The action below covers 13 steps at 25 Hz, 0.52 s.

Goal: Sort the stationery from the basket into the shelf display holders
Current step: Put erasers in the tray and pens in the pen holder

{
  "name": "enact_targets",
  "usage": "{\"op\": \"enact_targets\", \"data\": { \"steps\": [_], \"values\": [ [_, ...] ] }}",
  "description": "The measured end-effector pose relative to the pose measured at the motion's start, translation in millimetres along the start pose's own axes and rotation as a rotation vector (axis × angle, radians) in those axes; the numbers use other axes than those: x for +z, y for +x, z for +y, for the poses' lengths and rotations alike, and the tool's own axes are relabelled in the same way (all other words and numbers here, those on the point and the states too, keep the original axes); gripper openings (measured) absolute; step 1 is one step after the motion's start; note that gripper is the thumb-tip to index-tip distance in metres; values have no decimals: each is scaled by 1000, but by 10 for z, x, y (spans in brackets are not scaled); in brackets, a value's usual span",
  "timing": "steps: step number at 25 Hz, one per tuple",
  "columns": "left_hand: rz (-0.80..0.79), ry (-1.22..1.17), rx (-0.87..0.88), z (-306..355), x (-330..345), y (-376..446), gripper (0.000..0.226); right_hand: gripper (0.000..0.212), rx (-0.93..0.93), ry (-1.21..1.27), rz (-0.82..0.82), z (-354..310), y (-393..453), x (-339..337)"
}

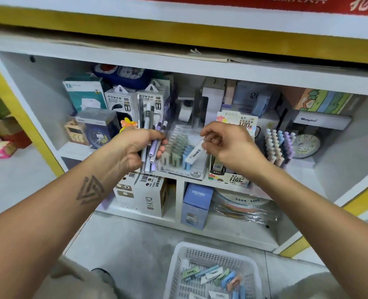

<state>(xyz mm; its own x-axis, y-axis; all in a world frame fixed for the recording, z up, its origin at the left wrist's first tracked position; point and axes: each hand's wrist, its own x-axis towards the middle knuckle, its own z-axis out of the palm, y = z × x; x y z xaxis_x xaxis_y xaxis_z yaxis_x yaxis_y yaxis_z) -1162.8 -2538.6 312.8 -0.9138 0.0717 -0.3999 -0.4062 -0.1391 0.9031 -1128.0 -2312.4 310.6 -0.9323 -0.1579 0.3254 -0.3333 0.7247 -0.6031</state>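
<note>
Pinching a white lead case (195,152) angled down-left into the holder (184,167), the right hand (228,145) was nearer it, while the left hand (135,145) gripped upright pens (153,137).

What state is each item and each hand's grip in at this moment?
Left hand: grips a bundle of pens.
Pens: upright, bunched.
Right hand: pinches a small white case.
White case: tilted, above the display holder.
Display holder: partly filled.
Basket: on floor, holding small cases.
</note>
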Motion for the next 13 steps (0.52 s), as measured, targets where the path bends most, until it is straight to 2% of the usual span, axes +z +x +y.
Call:
{"op": "enact_targets", "data": {
  "steps": [5, 9, 13],
  "values": [
    [-31, -3, -19, 40, -110, 66, 6, 14, 7, -26, 88, -40, 230, 129],
    [-29, -47, -19, 105, -78, 34, 6, 10, -19, -80, 250, -24, 395, 162],
    [10, -74, -10, 76, -80, 6, 8, 9, -50, -247, 294, -13, 573, 288]
  ]
}}
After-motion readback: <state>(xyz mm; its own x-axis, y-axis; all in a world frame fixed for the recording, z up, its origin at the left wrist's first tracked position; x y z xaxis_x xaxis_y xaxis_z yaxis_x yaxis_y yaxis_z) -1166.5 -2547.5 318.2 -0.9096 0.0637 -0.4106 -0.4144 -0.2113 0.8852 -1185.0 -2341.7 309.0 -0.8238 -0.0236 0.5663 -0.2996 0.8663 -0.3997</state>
